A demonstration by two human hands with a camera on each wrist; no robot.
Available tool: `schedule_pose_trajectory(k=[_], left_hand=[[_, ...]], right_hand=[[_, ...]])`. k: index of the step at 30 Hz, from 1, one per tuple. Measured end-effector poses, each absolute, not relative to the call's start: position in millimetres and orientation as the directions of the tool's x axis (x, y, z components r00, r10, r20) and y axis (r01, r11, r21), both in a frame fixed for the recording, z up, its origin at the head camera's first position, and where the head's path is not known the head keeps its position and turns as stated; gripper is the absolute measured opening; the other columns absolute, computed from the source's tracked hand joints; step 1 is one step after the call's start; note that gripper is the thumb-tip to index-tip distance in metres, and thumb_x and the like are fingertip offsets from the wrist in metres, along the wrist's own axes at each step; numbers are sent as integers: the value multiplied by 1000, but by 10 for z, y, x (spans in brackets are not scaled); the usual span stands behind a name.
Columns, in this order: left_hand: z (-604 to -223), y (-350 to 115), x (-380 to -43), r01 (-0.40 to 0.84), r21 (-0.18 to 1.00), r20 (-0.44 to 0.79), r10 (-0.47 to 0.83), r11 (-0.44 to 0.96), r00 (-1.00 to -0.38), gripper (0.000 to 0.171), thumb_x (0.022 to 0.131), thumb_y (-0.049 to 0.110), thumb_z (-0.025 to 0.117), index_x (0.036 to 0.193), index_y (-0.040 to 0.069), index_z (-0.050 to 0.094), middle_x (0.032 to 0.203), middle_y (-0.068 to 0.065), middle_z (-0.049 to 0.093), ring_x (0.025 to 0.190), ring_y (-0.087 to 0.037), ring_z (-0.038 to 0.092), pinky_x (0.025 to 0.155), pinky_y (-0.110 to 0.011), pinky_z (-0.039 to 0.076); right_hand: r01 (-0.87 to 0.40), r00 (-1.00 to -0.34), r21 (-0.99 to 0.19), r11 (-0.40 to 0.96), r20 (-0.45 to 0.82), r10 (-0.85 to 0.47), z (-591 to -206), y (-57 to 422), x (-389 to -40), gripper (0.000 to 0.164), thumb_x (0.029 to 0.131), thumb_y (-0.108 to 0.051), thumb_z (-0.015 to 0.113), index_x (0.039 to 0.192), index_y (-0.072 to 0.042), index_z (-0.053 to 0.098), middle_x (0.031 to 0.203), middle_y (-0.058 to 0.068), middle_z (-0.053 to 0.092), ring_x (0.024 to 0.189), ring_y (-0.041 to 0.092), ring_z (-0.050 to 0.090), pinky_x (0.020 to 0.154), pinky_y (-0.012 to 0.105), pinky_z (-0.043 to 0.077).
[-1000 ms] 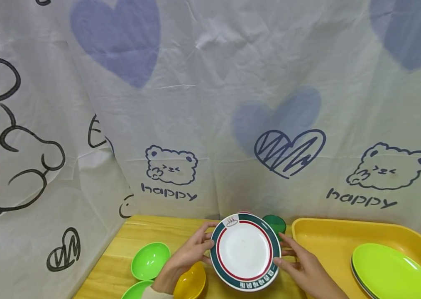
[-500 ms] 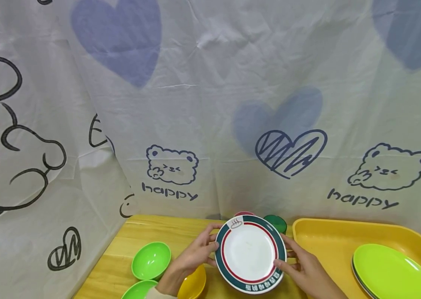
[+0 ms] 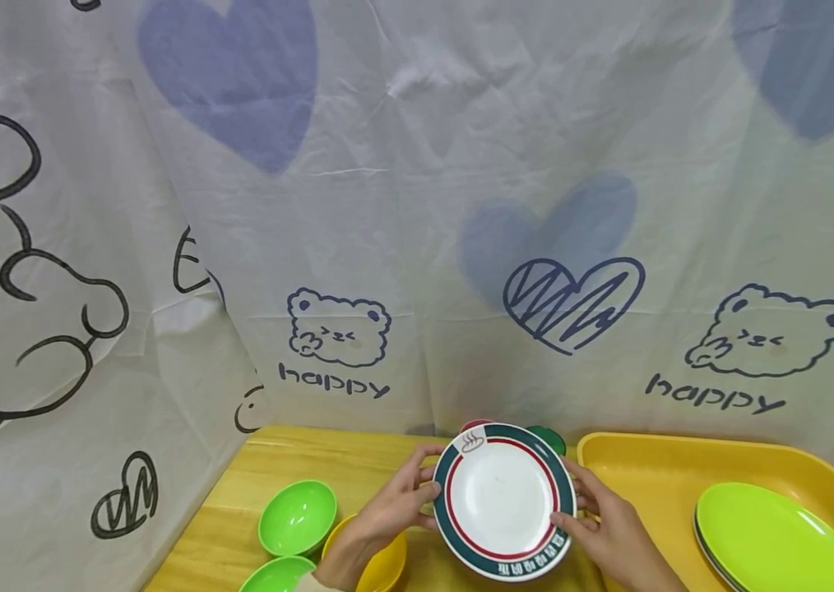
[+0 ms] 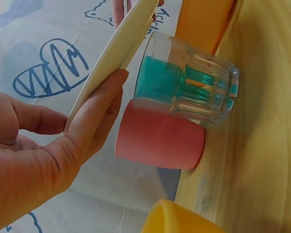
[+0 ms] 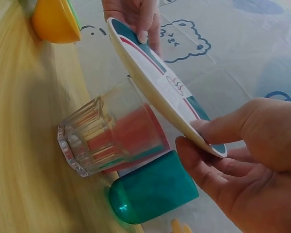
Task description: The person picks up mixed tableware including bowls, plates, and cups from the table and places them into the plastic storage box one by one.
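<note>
Plate (image 3: 503, 497), white with a dark green rim band and a red ring, is at the lower centre of the head view, tilted, its printed face towards the camera. Left hand (image 3: 404, 496) grips the rim on the plate's left side, thumb and fingers pinching the edge. Right hand (image 3: 605, 522) pinches the rim on the opposite side, thumb on the printed face, fingers beneath. Wrist views show the plate held above the wooden table (image 3: 280, 460), close to a clear glass (image 4: 201, 87); contact between them cannot be determined. A red cup (image 4: 160, 138) and a green cup (image 5: 153, 189) stand near the glass. At lower left of the head view are two green bowls (image 3: 298, 518) and a yellow bowl (image 3: 386, 566), the latter partly hidden by the left wrist. At lower right, an orange-yellow tray (image 3: 646, 473) contains a lime-green dish (image 3: 783, 534), another rim visible beneath it.
</note>
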State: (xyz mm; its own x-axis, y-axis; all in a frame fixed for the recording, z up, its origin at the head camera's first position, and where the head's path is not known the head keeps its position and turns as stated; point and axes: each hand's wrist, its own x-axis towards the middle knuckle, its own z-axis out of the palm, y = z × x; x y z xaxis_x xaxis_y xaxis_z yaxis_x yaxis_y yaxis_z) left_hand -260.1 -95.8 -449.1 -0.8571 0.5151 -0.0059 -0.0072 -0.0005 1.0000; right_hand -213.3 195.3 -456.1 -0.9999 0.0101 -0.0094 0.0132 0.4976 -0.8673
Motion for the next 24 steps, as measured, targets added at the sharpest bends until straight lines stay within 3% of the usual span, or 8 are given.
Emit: schedule_pose_trajectory(k=[10,16,24], left_hand=[[-4470,-909,-2564,-4,1000,-8,500,9,-866,43,97,1,43,137,16,38,126,-15,56,89,-29,64,70,-40,58],[-4454,-905,-2551,33,999,25,544,6,-839,46,96,1,47,139,16,38,128,-16,54,99,-30,62,72,-42,57],[-4338,-1123,-2499,155,988,137,570,-18,-810,46,96,-2,41,140,11,37,128,-23,50,110,-36,57,87,-51,51]], right_hand=[[12,-1000,-905,425,-10,8,-4515,1980,-2084,64,89,-13,66,145,-16,35,136,19,48,109,33,58,75,35,57],[-14,-1000,-885,465,24,16,-4453,2056,-2077,60,93,-7,58,146,-15,33,136,18,46,112,33,56,82,36,54],[-111,-992,-876,469,128,5,-4373,2228,-2013,57,95,-7,53,147,-17,31,134,19,46,99,29,61,62,26,57]])
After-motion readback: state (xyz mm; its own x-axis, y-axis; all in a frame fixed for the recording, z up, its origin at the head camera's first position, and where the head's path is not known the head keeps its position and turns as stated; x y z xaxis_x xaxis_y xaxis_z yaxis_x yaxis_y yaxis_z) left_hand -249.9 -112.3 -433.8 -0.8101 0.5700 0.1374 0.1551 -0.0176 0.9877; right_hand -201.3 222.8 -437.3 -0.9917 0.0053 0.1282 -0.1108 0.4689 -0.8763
